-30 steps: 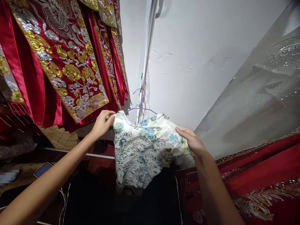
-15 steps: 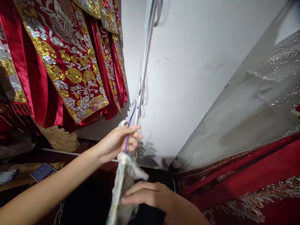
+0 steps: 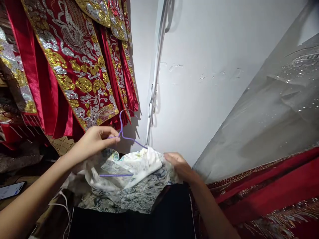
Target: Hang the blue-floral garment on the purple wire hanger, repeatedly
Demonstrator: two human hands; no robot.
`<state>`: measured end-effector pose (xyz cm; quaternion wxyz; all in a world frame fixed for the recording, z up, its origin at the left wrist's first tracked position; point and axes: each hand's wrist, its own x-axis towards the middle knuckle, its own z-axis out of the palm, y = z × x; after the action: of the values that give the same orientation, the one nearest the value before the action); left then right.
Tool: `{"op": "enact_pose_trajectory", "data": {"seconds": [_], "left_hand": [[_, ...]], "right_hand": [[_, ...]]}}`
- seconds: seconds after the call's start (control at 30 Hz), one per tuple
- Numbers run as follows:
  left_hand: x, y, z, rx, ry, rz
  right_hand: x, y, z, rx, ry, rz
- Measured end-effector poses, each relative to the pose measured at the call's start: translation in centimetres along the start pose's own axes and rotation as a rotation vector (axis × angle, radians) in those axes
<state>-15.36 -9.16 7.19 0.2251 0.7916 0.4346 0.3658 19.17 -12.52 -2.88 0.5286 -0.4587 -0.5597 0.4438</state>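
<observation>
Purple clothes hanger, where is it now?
The purple clothes hanger is just left of centre in the head view, held by the left hand below its hook, with its lower bar showing inside the patterned top.

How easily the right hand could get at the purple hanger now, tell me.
Likely yes: the right hand touches the patterned garment, and on its side the purple hanger shows partly bare. The left hand pinches the hanger farther over, leaving that part free.
</observation>
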Motion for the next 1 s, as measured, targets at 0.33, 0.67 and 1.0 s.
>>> {"op": "enact_pose_trajectory", "data": {"seconds": [0.33,0.67,1.0], "left_hand": [[-2.0,-1.5,8.8,0.043,0.117,0.2],[-6.2,-5.1,21.7,-0.342,-0.019,-0.158],[-10.3,-4.0,22.6,-0.514,-0.016,-0.293]], "right_hand": [[6.4,-6.7,0.2,0.252,0.307,-0.169],[4.4,-0.9,-2.6,0.29,0.497,-0.119],[-3.2,7.6,-3.5,0.016,1.169,-0.217]]}}
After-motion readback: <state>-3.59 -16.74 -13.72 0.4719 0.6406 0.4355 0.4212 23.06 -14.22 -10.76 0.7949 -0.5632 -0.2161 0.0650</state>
